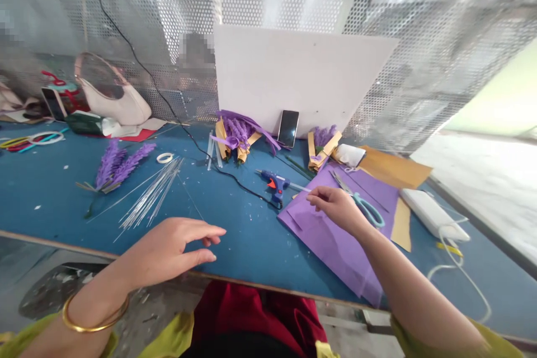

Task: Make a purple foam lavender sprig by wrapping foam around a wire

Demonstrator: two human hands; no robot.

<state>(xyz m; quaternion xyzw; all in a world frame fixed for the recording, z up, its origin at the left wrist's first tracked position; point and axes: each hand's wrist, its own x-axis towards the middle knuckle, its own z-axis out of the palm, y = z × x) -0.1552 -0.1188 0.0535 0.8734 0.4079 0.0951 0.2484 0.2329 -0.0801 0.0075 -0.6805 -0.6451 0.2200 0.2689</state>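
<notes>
My left hand [174, 249] hovers over the near part of the blue table, fingers loosely spread and nothing between them. Over the purple sheets [335, 251], my right hand [338, 207] has its fingers curled together. A translucent glue stick [298, 186] runs from the back of a blue glue gun [274, 183] toward these fingertips; whether they grip it I cannot tell. Light-blue-handled scissors [364, 207] lie on the sheets, partly behind my right hand. Thin wires [153, 196] and purple lavender-like flower sprigs [119, 165] are to the left.
Small wrapped purple bouquets [239, 137] and a phone [288, 128] stand by a white board [297, 78]. A black cord [163, 98] crosses the table to the glue gun. A tape roll [165, 158] lies left; a white power bank-like block [434, 214] with a cable lies right.
</notes>
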